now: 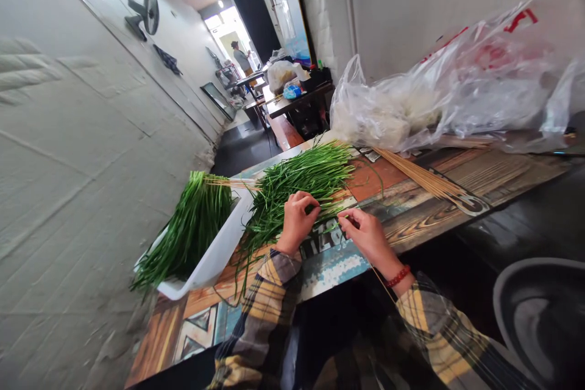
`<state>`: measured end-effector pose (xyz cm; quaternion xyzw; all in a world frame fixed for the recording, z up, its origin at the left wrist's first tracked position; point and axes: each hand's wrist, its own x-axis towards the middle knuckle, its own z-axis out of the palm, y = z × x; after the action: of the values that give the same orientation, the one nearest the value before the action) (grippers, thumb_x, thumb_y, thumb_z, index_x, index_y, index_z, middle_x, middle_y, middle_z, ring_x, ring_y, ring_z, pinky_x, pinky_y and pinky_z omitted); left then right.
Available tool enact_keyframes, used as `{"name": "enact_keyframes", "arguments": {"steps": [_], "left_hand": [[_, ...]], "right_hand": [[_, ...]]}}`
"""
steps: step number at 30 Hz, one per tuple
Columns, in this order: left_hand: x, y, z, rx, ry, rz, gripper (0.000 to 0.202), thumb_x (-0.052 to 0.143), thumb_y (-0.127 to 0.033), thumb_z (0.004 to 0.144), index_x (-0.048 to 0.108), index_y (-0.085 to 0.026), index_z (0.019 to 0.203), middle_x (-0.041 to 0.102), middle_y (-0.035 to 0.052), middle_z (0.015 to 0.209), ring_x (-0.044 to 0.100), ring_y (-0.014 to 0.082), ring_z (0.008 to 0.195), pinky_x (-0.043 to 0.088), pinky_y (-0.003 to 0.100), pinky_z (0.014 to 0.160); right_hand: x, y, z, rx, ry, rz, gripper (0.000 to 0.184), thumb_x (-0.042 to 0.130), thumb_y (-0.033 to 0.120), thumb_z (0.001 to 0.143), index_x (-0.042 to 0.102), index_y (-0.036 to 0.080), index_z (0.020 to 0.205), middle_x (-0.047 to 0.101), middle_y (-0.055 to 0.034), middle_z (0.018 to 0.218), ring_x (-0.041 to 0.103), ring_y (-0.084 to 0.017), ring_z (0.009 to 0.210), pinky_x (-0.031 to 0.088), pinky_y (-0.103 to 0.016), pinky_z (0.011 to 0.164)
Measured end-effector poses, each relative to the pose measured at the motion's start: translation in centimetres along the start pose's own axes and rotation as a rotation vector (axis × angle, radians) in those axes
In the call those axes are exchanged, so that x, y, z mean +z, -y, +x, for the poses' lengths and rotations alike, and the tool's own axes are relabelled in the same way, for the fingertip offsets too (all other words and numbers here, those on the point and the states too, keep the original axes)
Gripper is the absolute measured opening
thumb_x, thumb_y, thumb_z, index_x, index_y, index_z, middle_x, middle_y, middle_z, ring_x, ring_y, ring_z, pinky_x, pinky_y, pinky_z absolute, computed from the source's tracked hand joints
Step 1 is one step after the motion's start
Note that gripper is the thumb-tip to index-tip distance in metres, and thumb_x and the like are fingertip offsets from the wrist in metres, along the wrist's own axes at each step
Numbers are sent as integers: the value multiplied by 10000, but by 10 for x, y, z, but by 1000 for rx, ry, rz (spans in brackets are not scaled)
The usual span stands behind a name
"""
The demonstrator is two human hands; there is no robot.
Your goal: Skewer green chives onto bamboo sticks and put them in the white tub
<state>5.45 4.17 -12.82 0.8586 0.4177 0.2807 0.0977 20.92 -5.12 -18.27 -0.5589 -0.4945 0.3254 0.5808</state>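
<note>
A loose heap of green chives (304, 173) lies on the wood-patterned table. My left hand (299, 219) is at the near edge of the heap, thumb and fingers closed in a pinch; what they hold, if anything, is hidden. To its right, my right hand (368, 236) is closed on a thin bamboo skewer (384, 285), whose lower end slants down past the wrist. A bit of green shows at its fingertips. On the left, a white plastic tray (214, 256) holds chives threaded on skewers (192, 225), with the bare stick ends pointing toward the heap.
A bundle of bare skewers (423, 177) lies on the table (516, 173) to the right. Behind it sit clear plastic bags (448, 97) against the wall. A dark basin (539, 311) stands at lower right. Far back, a person (241, 60) stands near a bright doorway.
</note>
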Motion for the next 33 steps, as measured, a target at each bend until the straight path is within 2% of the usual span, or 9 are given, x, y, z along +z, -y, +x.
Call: {"name": "enact_keyframes", "arguments": {"steps": [2,5,9,13,19,25,33], "left_hand": [[4,-3,0,-10,29,-208,22,611,-165,769,625,-161,753,619,19,825,552,148,822,423,287,788],[14,-6,-3,-87,142,-514,71,604,-214,786,607,-144,796,579,-12,716,519,105,668,417,229,650],[23,-10,-9,-165,257,-760,165,620,-259,784,636,-122,875,591,-4,715,519,93,633,417,216,620],[20,-11,-11,-190,306,-815,170,607,-277,789,666,-118,803,617,17,706,534,101,641,419,212,615],[22,-10,-12,-195,298,-912,199,587,-257,783,691,-97,839,640,33,752,532,95,661,415,201,623],[24,-9,-14,-194,314,-924,229,589,-286,788,684,-84,838,580,5,662,467,76,591,363,193,558],[20,-10,-13,-205,309,-919,206,592,-284,778,660,-90,774,557,-3,657,458,75,600,357,197,573]], "right_hand": [[0,0,0,18,8,28,249,563,394,840,685,187,909,645,-12,639,596,-148,535,478,-256,519],[0,2,0,58,10,57,262,569,401,840,686,180,920,643,-10,647,586,-136,516,473,-251,509],[-1,2,-1,78,18,67,269,586,395,835,688,171,944,656,-17,679,588,-131,521,474,-248,515],[-5,4,-4,86,22,7,277,594,399,836,689,171,962,662,-19,697,594,-134,555,478,-250,551],[-8,7,-7,68,30,-39,249,598,371,845,687,178,975,655,-12,721,586,-130,593,464,-250,581],[-6,3,-8,80,4,-6,238,619,380,840,688,183,955,630,4,685,548,-117,564,436,-237,550],[-8,3,-9,82,-10,-1,245,634,394,829,697,178,926,629,2,671,537,-115,547,415,-235,531]]}}
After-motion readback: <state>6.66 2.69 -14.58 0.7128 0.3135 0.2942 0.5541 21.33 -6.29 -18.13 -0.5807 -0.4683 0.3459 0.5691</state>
